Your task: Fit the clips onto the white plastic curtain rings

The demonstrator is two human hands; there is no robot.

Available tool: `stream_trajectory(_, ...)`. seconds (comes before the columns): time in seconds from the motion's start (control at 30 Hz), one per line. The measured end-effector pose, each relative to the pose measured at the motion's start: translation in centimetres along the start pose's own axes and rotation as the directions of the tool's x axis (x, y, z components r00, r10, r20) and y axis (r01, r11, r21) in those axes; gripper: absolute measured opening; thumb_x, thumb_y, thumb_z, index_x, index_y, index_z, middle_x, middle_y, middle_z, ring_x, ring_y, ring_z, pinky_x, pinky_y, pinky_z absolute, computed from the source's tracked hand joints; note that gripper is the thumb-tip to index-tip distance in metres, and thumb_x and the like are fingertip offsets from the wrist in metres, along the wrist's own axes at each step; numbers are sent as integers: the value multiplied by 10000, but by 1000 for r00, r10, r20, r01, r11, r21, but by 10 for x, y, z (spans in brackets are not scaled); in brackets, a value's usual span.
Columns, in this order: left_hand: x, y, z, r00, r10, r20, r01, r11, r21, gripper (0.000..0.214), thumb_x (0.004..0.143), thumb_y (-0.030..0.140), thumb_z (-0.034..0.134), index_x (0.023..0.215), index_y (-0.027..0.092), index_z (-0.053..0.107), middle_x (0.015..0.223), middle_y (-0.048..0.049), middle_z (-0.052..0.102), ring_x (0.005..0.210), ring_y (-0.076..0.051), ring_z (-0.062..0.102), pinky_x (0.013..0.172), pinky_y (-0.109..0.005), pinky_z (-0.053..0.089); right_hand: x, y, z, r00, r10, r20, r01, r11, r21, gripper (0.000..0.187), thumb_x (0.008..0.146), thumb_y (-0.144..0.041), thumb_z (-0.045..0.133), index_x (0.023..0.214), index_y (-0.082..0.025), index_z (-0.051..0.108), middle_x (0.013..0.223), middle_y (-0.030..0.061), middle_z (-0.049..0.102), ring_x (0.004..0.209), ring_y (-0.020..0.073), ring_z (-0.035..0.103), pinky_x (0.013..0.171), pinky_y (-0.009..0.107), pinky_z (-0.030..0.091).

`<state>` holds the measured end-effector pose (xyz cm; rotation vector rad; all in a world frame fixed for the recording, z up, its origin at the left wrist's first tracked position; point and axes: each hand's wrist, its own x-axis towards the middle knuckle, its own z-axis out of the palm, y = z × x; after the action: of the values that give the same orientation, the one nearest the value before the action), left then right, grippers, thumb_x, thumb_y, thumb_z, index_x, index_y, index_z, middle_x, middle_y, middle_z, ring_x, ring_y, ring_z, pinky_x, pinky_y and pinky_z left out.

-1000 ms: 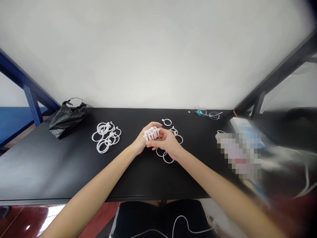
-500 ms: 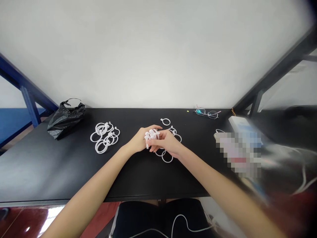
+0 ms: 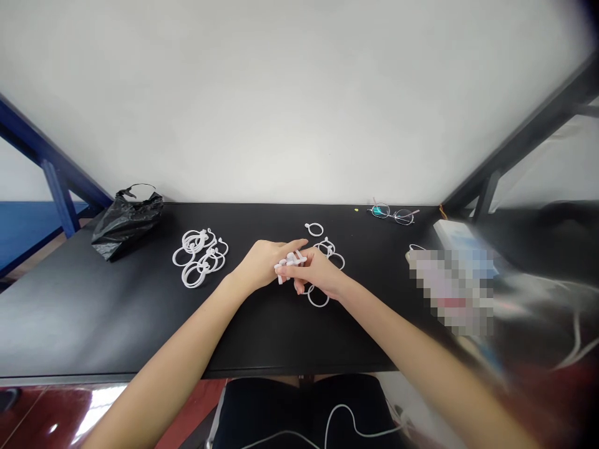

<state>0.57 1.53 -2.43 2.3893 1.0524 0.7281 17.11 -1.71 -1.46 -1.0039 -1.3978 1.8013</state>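
My left hand (image 3: 262, 265) and my right hand (image 3: 322, 271) meet over the middle of the table. Between them is a bunch of white plastic rings (image 3: 291, 258), seen mostly edge-on. My right thumb and fingers are closed on the bunch. My left hand cups it from the far side, one finger stretched to the right over it; its other fingers are partly hidden. Several loose white rings, each with a small eyelet knob, lie beside and under my right hand, one ring (image 3: 315, 229) just beyond. A heap of similar rings (image 3: 204, 260) lies to the left.
On the black table (image 3: 253, 340), a crumpled black plastic bag (image 3: 126, 224) stands at the back left. Eyeglasses (image 3: 392, 214) lie at the back right. A white-and-blue box (image 3: 456, 237) and blurred items are at the right. A white cable (image 3: 349, 415) crosses my lap.
The bunch of rings has turned and tilted between my hands, and my fingers have shifted around it. The rings lying on the table have stayed put; the view has moved slightly.
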Motion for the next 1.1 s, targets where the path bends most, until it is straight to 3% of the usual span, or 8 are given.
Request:
stream_trajectory(0.2, 0, -2, 0, 1000, -11, -28, 9, 996, -94, 508, 733, 128, 626, 1231, 217, 666, 908, -48, 757, 696, -187, 682, 637, -245, 479, -1, -2, 3, 1000, -25, 11, 25, 998, 57, 335, 667, -429, 831, 811, -143, 733, 776, 42, 726, 652, 146, 719, 518, 185, 501)
stream_trajectory(0.4, 0, -18, 0, 986, 134, -95, -145, 982, -121, 385, 785, 127, 608, 1160, 169, 682, 836, -28, 747, 602, -126, 652, 561, -206, 489, -2, -2, 10, 997, -66, 49, 63, 997, 53, 362, 656, -427, 838, 785, -113, 710, 702, 32, 709, 589, 123, 677, 572, 232, 550)
stream_trajectory(0.5, -1, -20, -5, 880, 330, -342, -312, 944, 110, 189, 835, 224, 646, 988, 142, 720, 730, -40, 704, 571, -121, 609, 555, -223, 477, -3, -3, 13, 994, -111, 10, 110, 990, 91, 334, 677, -428, 826, 731, -124, 700, 658, 5, 686, 559, 95, 640, 629, 253, 572)
stream_trajectory(0.57, -1, -18, -8, 823, 413, -390, -339, 908, 246, 192, 877, 256, 616, 988, 135, 715, 777, -68, 700, 622, -132, 621, 566, -230, 480, -3, -3, 12, 993, -122, 0, 121, 987, 104, 324, 687, -428, 820, 715, -128, 700, 651, 0, 682, 543, 87, 623, 634, 260, 573)
stream_trajectory(0.7, -3, -15, -7, 869, 417, -265, -359, 901, 243, 305, 932, 212, 485, 1169, 115, 649, 886, -99, 718, 663, -136, 652, 560, -220, 493, 1, 2, 6, 994, -107, 28, 104, 989, 109, 315, 720, -428, 798, 752, -128, 711, 681, 10, 694, 542, 94, 628, 639, 278, 576)
stream_trajectory(0.87, -4, -17, -3, 958, 245, -148, -234, 969, 84, 363, 841, 139, 517, 1176, 124, 657, 877, -78, 754, 624, -141, 669, 584, -228, 513, 2, 3, 4, 996, -87, 27, 84, 991, 107, 317, 721, -430, 799, 774, -131, 709, 709, 11, 697, 562, 94, 629, 654, 281, 569)
stream_trajectory(0.97, 0, -14, -6, 994, 101, -51, -106, 987, -122, 378, 770, 104, 532, 1112, 124, 690, 731, -31, 733, 552, -126, 638, 548, -213, 499, 0, 1, 7, 995, -100, 23, 99, 993, 66, 316, 733, -429, 789, 727, -126, 700, 679, 13, 690, 573, 93, 622, 662, 270, 554)
stream_trajectory(1.1, 4, -7, -12, 996, -40, 76, 70, 886, -459, 293, 748, 164, 596, 1007, 104, 721, 712, -33, 720, 517, -119, 616, 473, -196, 482, -4, -2, 10, 979, -195, 56, 192, 980, 44, 283, 779, -407, 753, 745, -130, 705, 692, 13, 690, 585, 89, 622, 683, 264, 543)
